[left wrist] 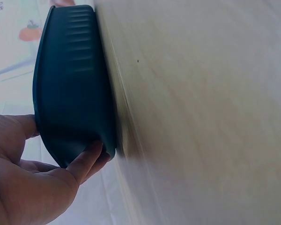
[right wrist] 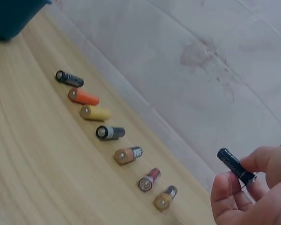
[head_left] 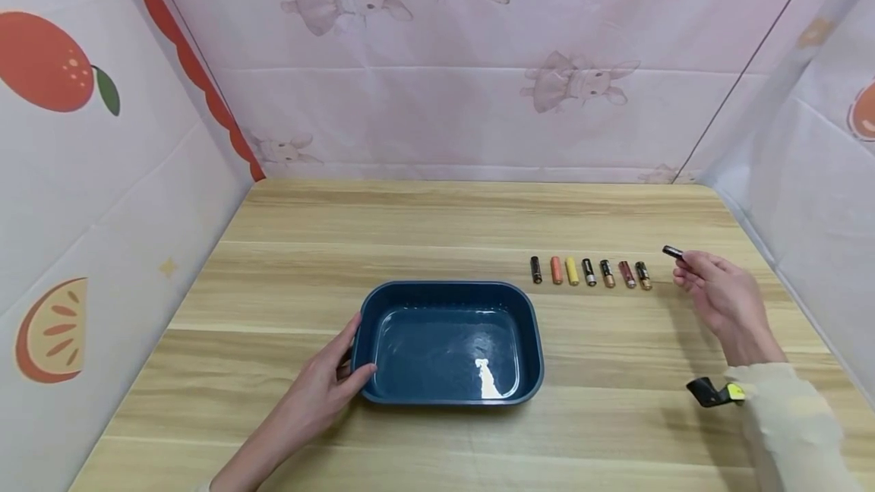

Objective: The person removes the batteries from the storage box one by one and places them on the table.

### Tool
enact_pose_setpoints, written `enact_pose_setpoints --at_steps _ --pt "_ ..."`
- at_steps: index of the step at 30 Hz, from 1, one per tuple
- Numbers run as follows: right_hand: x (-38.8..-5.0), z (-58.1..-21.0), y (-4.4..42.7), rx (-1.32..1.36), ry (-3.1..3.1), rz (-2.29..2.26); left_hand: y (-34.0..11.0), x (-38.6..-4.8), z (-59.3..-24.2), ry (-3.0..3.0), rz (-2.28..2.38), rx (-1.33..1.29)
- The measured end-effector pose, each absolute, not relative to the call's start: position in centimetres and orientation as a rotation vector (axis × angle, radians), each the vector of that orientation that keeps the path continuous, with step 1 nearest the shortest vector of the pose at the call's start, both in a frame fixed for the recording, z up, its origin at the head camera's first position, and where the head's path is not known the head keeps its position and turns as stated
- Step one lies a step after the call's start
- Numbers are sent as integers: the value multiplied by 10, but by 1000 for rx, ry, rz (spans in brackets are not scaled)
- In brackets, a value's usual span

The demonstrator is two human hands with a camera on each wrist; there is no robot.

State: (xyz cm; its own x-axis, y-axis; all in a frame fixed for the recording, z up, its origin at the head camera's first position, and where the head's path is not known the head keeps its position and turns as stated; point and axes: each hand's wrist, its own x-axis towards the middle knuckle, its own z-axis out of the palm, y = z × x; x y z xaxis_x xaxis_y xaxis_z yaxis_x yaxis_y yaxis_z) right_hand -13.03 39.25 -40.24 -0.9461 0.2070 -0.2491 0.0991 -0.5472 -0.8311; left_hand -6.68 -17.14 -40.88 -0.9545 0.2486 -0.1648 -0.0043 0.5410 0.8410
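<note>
A dark blue rectangular tray (head_left: 447, 397) with nothing in it stands on the table. My left hand (head_left: 328, 382) grips its left end, thumb over the rim and fingers against the outer wall; the left wrist view shows the tray's ribbed side (left wrist: 77, 70). Between thumb and fingers, my right hand (head_left: 724, 298) pinches a black battery (right wrist: 234, 165), held above the table at the right. To the left of that hand, several batteries lie side by side in a row: a black one (head_left: 536, 270), an orange one (head_left: 557, 270), a yellow one (head_left: 571, 271) and others with dark, copper or red casings.
The wood-grain table (head_left: 273, 249) is bounded by a pink rabbit-print cloth (head_left: 444, 120) at the back and white printed cloths at both sides. A black strap (head_left: 711, 392) with a yellow-green patch sticks out at the right sleeve (head_left: 793, 416).
</note>
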Motion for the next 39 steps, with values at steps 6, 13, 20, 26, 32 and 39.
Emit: enact_pose_setpoints --at_steps 6,13,20,26,32,39 --pt "-127 -409 391 -720 -1750 2455 -171 -66 -409 2532 1362 201" --pt "-131 -420 388 -848 -1981 2146 -172 -66 -407 2533 1355 202" --pt "-136 -431 385 -906 -2336 1714 -171 -67 -408 2522 1361 192" --pt "-138 -435 380 -879 -2605 1279 -171 -66 -407 2516 1357 174" --pt "-137 -437 378 -771 -2728 1062 -170 -66 -407 2517 1360 179" --pt "-138 -439 380 -670 -2777 983 -170 -66 -408 2532 1340 178"
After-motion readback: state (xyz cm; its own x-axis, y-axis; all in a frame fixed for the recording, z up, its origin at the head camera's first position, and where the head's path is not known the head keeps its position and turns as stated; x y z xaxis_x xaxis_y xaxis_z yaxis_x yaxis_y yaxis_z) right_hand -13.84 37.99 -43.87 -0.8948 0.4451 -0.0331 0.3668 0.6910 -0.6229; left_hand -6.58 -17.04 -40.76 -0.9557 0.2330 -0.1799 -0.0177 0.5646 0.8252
